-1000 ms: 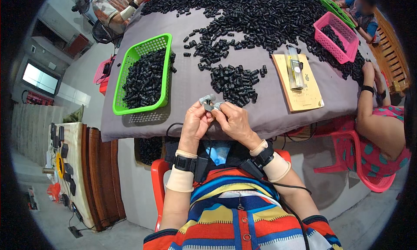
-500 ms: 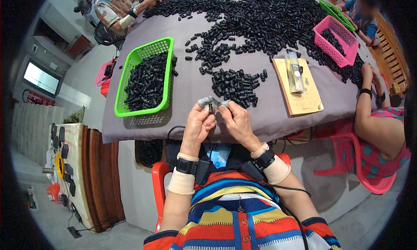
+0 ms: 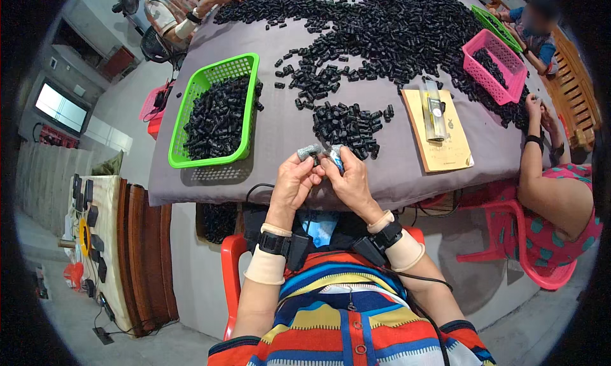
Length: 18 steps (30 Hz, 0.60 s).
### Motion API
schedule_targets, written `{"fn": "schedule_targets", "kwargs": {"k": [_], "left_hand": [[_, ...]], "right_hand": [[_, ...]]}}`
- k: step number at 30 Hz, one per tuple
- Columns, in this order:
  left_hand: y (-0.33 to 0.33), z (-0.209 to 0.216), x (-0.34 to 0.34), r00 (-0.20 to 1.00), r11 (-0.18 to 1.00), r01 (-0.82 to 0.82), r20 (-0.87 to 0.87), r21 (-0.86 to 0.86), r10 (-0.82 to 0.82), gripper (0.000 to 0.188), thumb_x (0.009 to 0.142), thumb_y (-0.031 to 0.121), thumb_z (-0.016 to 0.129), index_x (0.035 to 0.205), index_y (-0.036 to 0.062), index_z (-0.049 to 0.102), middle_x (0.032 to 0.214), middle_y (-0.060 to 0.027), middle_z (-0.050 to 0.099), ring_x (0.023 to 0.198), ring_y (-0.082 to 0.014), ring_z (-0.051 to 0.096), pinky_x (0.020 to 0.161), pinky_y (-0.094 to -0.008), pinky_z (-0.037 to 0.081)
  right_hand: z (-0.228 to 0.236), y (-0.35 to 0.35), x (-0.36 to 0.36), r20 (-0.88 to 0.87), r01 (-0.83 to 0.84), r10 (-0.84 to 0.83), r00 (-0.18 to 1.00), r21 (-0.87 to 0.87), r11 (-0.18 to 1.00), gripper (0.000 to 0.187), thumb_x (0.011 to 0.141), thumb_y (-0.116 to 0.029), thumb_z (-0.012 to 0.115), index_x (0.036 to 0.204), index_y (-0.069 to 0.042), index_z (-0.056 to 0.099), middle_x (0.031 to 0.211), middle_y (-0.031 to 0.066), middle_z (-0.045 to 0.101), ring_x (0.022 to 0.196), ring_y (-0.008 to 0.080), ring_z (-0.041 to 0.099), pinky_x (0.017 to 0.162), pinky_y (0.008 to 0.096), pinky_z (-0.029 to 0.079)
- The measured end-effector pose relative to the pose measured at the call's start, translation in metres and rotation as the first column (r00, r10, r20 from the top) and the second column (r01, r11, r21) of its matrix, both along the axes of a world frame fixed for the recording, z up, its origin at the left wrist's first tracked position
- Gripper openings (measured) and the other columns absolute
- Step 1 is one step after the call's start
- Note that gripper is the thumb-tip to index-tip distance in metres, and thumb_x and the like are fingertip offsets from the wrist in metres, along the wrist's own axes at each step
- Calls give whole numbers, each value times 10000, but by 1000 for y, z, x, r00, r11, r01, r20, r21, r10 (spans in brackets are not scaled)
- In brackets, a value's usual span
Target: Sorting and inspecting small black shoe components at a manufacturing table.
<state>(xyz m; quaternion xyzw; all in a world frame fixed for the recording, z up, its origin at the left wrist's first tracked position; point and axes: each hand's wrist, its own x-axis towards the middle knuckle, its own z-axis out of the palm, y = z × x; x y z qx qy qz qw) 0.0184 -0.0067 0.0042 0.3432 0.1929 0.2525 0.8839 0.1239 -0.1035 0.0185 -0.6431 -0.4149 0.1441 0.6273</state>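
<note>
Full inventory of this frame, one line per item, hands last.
Table: 1, grey cloth cover, centre.
Small black parts: many, black, heaped across the table's far side and in front of the hands.
Green basket: 1, holds black parts, table left.
Pink basket: 1, table right.
Yellow-brown board: 1, a clear packet on it, right of the hands.
Red chair: 1, under the person.
Left hand: pinches a small grey piece.
Right hand: fingertips meet the left's.

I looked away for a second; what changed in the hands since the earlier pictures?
Little: both hands stay together at the table edge, left hand and right hand still pinching a small part with taped fingertips. Green basket, black pile and tan card are unmoved.
</note>
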Motion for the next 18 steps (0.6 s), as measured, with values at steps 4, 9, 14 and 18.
{"fn": "schedule_targets", "kwargs": {"k": [4,9,14,18], "left_hand": [[1,-9,-1,997,998,-55,45,-17,56,184,885,76,522,1056,10,532,871,-78,583,684,-152,588,544,-240,484],[1,-10,-2,993,1000,-27,117,14,25,224,892,83,511,1105,15,522,855,-70,580,670,-153,586,538,-247,490],[2,-7,-4,996,1000,-21,90,0,21,220,891,97,520,1103,38,522,873,-42,593,608,-100,544,503,-200,447],[4,-7,-4,996,998,-31,84,-49,35,214,886,90,527,1091,28,526,869,-38,591,583,-76,526,490,-184,434]], "right_hand": [[4,-3,1,-19,-13,13,1000,-22,1000,200,816,-168,589,778,-6,478,715,154,534,628,333,522,557,376,415],[-4,-4,8,83,-51,57,995,-70,996,217,829,-176,572,747,3,482,685,161,492,604,326,503,533,365,399],[1,-6,2,224,-71,73,972,-18,997,194,811,-166,583,722,-11,508,675,141,506,607,316,534,513,374,407],[1,-7,0,348,-53,61,936,-34,998,166,795,-156,597,711,-32,525,662,118,518,592,306,550,493,387,412]]}}
